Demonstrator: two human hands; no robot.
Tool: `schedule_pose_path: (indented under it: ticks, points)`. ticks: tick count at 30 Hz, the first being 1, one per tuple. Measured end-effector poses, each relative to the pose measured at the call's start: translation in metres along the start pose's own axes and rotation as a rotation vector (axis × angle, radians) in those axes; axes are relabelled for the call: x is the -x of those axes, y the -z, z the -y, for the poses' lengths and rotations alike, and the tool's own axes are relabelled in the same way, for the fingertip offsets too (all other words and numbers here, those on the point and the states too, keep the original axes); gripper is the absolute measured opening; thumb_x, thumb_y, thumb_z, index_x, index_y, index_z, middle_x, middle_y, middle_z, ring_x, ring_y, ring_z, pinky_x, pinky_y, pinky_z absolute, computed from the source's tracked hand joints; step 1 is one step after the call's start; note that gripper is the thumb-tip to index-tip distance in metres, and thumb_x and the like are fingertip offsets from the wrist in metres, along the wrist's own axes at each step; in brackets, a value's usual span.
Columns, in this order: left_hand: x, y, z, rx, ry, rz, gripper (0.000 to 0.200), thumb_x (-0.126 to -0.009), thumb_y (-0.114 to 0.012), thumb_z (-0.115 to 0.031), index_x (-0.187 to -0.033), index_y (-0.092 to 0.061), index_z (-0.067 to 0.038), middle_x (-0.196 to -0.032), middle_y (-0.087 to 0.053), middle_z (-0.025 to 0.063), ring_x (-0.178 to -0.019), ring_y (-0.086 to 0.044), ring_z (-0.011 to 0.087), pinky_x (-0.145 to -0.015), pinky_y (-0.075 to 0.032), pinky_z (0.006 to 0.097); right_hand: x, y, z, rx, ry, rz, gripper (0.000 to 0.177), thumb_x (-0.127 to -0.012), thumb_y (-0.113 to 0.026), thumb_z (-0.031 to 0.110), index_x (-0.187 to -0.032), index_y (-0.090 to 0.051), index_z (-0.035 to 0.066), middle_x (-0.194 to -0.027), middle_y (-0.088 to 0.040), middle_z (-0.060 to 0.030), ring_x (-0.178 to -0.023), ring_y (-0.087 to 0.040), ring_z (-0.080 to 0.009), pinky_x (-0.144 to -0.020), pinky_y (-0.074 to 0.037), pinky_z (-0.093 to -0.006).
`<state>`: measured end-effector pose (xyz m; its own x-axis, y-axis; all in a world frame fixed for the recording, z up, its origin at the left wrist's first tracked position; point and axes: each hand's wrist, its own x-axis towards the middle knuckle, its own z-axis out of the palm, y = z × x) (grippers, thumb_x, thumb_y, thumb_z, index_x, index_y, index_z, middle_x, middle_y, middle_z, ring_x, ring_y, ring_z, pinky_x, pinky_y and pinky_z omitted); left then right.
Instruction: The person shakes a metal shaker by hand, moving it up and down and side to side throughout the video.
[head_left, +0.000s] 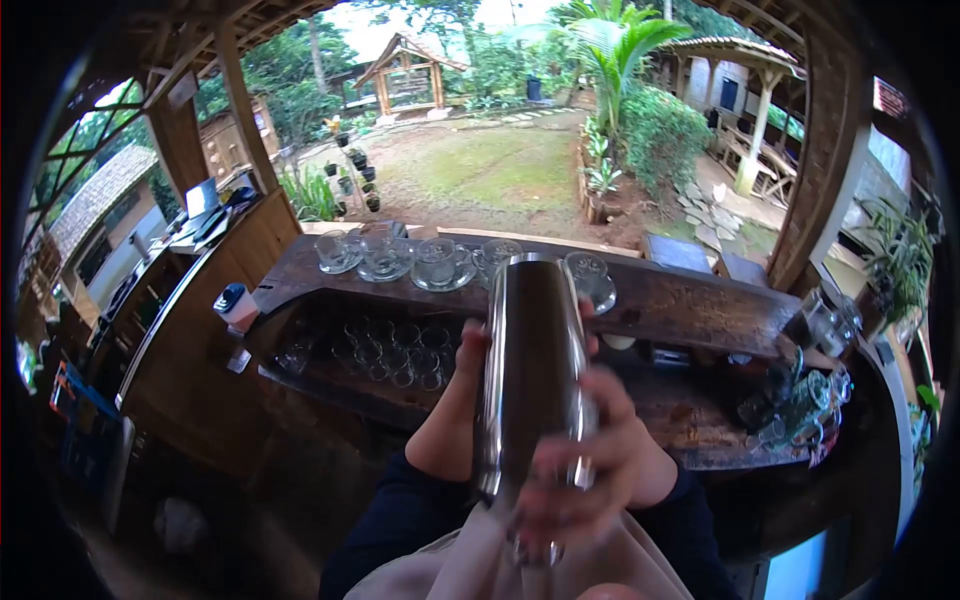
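Counter (pixel 690 312) beyond, a two-handed grip (pixel 600 455) clasps a plain metal shaker (pixel 532 365).

metal shaker (pixel 520 370): silver, dark-brown reflection | counter (pixel 690 312): dark brown, wood-grained | glass cups (pixel 435 262): clear | sleeves (pixel 385 520): navy-black | palm (pixel 622 48): green | lawn (pixel 480 165): green, brown patches

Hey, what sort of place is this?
Likely an open-air café or drinks bar: glass cups stand along a wooden counter, a metal shaker is being held, and a garden lies just outside.
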<state>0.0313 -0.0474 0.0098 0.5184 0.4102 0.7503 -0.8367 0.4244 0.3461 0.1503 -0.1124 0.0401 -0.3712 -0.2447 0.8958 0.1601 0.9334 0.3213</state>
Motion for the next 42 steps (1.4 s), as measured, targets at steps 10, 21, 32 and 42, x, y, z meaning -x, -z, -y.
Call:
schedule_pose_path:
  ticks: [10, 21, 32, 42]
  points:
    - [-0.006, -0.019, -0.002, 0.338, 0.196, -0.406, 0.079, -0.083, -0.052, -0.057, -0.132, -0.034, 0.002, -0.123, -0.046, 0.0195, -0.106, -0.054, 0.0308, -0.083, -0.051, 0.0387, -0.022, -0.001, 0.022, 0.246, -0.158, 0.108, 0.033, -0.063, -0.076, 0.020, -0.092, -0.061, 0.022, -0.107, -0.059, 0.0059, -0.106, -0.058, -0.0212, -0.090, -0.041, -0.0438]
    - [-0.009, 0.077, 0.004, 0.402, 0.096, -0.523, 0.056, -0.090, -0.041, -0.047, -0.122, -0.047, -0.002, -0.113, -0.056, 0.0168, -0.103, -0.056, 0.0291, -0.091, -0.046, 0.0421, 0.029, -0.018, -0.036, 0.178, -0.710, -0.091, 0.047, -0.065, -0.075, 0.030, -0.103, -0.062, 0.005, -0.114, -0.057, -0.0155, -0.110, -0.054, -0.0325, -0.094, -0.040, -0.0430]
    - [0.025, 0.055, 0.004, 0.298, 0.007, -0.478, 0.052, -0.089, -0.043, -0.044, -0.119, -0.050, -0.003, -0.109, -0.060, 0.0137, -0.098, -0.060, 0.0268, -0.087, -0.049, 0.0417, 0.028, -0.022, -0.019, 0.372, -0.490, 0.016, 0.049, -0.068, -0.071, 0.037, -0.104, -0.061, 0.005, -0.113, -0.059, -0.0128, -0.109, -0.055, -0.0311, -0.104, -0.028, -0.0458]
    - [0.017, 0.031, -0.002, 0.327, 0.043, 0.181, 0.079, -0.084, -0.048, -0.053, -0.137, -0.027, 0.001, -0.137, -0.032, 0.0211, -0.116, -0.044, 0.0411, -0.087, -0.048, 0.0510, -0.007, -0.023, 0.018, 0.283, 0.314, -0.112, 0.025, -0.073, -0.069, 0.023, -0.096, -0.061, 0.027, -0.106, -0.062, 0.0044, -0.107, -0.057, -0.0235, -0.086, -0.041, -0.0409]
